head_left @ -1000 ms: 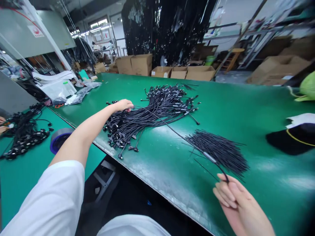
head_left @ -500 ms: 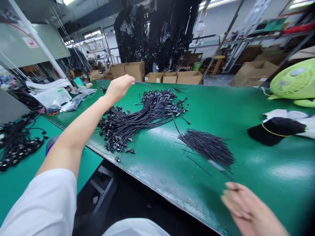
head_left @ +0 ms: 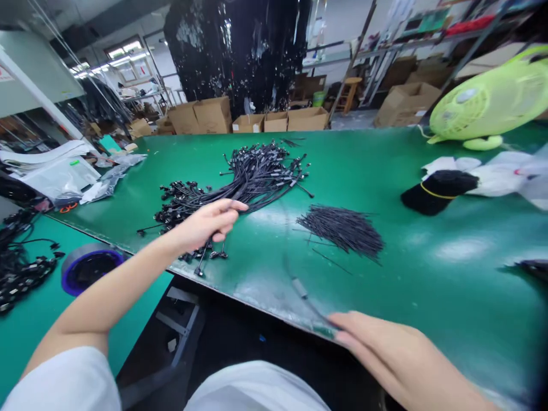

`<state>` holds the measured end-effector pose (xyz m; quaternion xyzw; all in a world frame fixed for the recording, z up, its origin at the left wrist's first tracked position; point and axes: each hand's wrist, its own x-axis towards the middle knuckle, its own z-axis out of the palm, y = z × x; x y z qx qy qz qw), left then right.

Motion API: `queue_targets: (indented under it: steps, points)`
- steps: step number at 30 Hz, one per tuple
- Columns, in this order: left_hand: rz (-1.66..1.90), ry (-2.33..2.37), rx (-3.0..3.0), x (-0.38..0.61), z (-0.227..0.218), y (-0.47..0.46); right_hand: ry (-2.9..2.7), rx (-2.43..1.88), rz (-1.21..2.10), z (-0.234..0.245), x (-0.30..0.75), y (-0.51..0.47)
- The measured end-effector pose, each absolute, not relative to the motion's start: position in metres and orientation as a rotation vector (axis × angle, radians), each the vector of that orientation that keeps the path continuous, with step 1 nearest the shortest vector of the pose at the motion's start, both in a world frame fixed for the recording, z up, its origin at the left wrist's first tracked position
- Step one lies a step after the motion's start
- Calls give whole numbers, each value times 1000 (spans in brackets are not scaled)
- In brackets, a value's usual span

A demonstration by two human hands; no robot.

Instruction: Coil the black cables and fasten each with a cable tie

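Observation:
My right hand, at the table's front edge, pinches a black cable. A grey tubular piece sits on this cable, and its far end is blurred. My left hand is over the near side of a pile of black cables with small plugs at their ends. Its forefinger and thumb come close together and the other fingers curl. Whatever lies between them is hard to make out against the pile. Right of the pile lies a bundle of thin black strips, with one loose strip in front.
A black bundle with a yellow band lies at the right, near a green fan. Papers and plastic bags are at the far left. A tape roll with a purple rim is beside my left forearm. Cardboard boxes stand behind the table.
My left hand has come down and nearer, from behind the cable pile to its near side. My right hand has moved left with the cable. The view has turned to the right.

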<state>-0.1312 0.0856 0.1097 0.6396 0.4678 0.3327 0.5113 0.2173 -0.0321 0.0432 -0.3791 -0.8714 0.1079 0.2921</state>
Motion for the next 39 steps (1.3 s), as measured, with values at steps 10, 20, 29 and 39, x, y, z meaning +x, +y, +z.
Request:
queue_targets:
  steps: [10, 20, 29, 39]
  points:
    - [527, 620, 984, -92, 55, -4, -2126, -1271, 208, 86, 203, 40]
    - [1086, 691, 746, -118, 39, 19, -2642, -1110, 217, -1, 189, 18]
    - [767, 828, 1528, -70, 21, 11, -2538, -708, 580, 57, 143, -1]
    - [1212, 839, 638, -144, 48, 38, -2037, -1466, 190, 28, 235, 38]
